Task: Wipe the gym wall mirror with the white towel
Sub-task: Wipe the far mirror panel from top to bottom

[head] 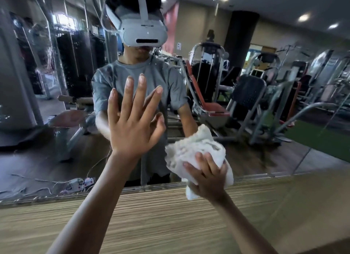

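The gym wall mirror (pixel 265 36) fills the upper part of the view and reflects me in a grey shirt and white headset. My left hand (pixel 132 121) is flat against the glass with fingers spread straight. My right hand (pixel 208 174) presses a bunched white towel (pixel 193 149) onto the mirror near its lower edge, fingers spread over the cloth. Part of the towel hangs below my palm. Wet streaks show on the glass at the left.
Below the mirror runs a striped wood-grain wall panel (pixel 151 216). The reflection shows weight machines, punching bags, a green floor strip and a power strip with cables on the floor.
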A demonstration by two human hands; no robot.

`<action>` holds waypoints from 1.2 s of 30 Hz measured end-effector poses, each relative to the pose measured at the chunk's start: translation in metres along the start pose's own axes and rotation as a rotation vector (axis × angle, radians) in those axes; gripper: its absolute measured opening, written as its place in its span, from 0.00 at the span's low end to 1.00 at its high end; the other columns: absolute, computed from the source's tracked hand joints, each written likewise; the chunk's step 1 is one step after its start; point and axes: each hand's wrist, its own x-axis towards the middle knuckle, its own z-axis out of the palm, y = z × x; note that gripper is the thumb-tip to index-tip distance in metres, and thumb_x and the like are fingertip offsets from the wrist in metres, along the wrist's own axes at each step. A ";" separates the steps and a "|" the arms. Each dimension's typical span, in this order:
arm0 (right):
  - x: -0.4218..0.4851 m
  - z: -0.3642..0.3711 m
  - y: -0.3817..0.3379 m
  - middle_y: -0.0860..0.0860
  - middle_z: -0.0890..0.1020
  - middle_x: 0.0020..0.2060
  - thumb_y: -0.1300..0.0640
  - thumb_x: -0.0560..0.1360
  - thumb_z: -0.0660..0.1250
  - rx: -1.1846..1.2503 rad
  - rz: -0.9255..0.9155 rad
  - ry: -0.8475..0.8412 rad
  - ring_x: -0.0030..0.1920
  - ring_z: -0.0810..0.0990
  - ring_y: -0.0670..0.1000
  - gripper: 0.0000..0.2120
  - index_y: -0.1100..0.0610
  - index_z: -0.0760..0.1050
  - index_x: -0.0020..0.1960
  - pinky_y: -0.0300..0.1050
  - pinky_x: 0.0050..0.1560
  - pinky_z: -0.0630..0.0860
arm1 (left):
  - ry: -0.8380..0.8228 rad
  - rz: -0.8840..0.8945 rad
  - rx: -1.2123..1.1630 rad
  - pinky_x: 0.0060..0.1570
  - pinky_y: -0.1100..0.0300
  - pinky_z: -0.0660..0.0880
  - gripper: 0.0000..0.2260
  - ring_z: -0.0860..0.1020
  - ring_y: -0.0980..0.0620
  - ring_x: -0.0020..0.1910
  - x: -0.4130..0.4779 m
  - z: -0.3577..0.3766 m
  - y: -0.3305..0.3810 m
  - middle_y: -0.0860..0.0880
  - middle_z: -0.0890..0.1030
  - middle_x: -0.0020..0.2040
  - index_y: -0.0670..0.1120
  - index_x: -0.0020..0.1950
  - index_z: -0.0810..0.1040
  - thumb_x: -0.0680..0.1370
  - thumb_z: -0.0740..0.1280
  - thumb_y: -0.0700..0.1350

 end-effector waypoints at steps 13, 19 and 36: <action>0.021 -0.006 -0.021 0.49 0.53 0.81 0.40 0.81 0.48 0.023 0.087 0.015 0.80 0.53 0.52 0.22 0.45 0.68 0.70 0.58 0.62 0.63 | 0.001 0.037 -0.019 0.75 0.38 0.56 0.29 0.60 0.40 0.79 -0.003 0.001 -0.005 0.41 0.62 0.79 0.49 0.80 0.63 0.80 0.61 0.54; 0.109 -0.035 0.030 0.57 0.61 0.78 0.48 0.72 0.60 0.150 0.585 0.211 0.77 0.59 0.58 0.28 0.52 0.67 0.72 0.63 0.70 0.57 | 0.009 0.013 -0.007 0.75 0.37 0.58 0.28 0.59 0.40 0.79 -0.001 0.001 0.001 0.41 0.62 0.79 0.48 0.80 0.63 0.80 0.60 0.54; 0.193 -0.058 0.045 0.56 0.63 0.78 0.47 0.72 0.62 -0.034 0.185 0.176 0.78 0.59 0.58 0.31 0.45 0.65 0.76 0.61 0.63 0.61 | 0.008 0.026 -0.074 0.70 0.35 0.65 0.28 0.62 0.40 0.78 -0.001 0.000 -0.003 0.41 0.64 0.79 0.49 0.79 0.65 0.80 0.61 0.53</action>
